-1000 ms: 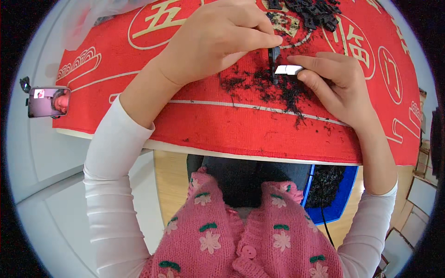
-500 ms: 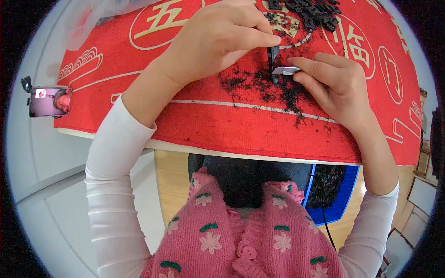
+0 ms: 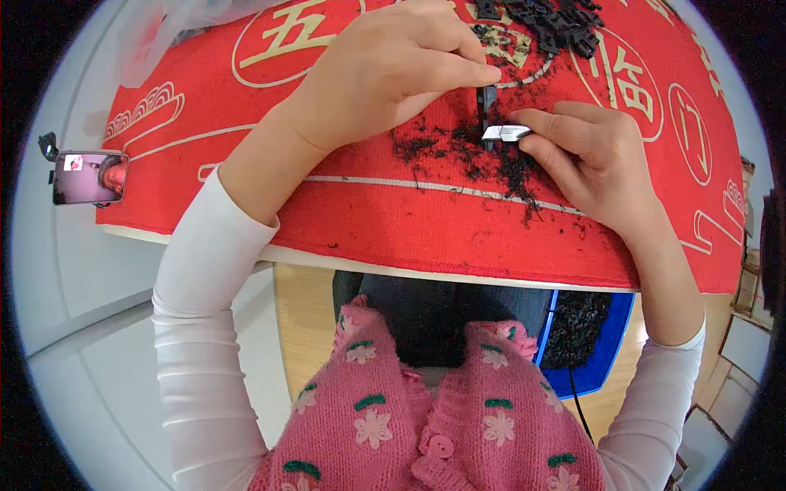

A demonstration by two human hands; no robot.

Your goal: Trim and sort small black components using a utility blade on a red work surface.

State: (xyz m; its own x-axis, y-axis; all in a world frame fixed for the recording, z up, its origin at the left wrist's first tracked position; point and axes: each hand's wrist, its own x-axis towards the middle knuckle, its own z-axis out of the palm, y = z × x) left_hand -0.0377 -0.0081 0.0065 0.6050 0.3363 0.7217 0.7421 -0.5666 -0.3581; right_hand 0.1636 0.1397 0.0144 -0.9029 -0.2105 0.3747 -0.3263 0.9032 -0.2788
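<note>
My left hand (image 3: 393, 69) pinches a small black plastic part (image 3: 486, 100) upright on the red cloth (image 3: 246, 188) that covers the table. My right hand (image 3: 594, 155) grips a short silver blade (image 3: 505, 132), its tip against the lower end of the black part. Black shavings (image 3: 458, 151) lie scattered on the cloth just below and around the two hands. A heap of similar black parts (image 3: 548, 20) sits at the far edge of the cloth, beyond my fingers.
A phone on a small stand (image 3: 88, 176) sits at the table's left edge. Under the table by my legs stands a blue bin (image 3: 610, 344) holding black scraps. Clear plastic (image 3: 176, 24) lies at the cloth's far left corner.
My right hand has shifted the blade slightly along the black part. My left hand holds the part in about the same place.
</note>
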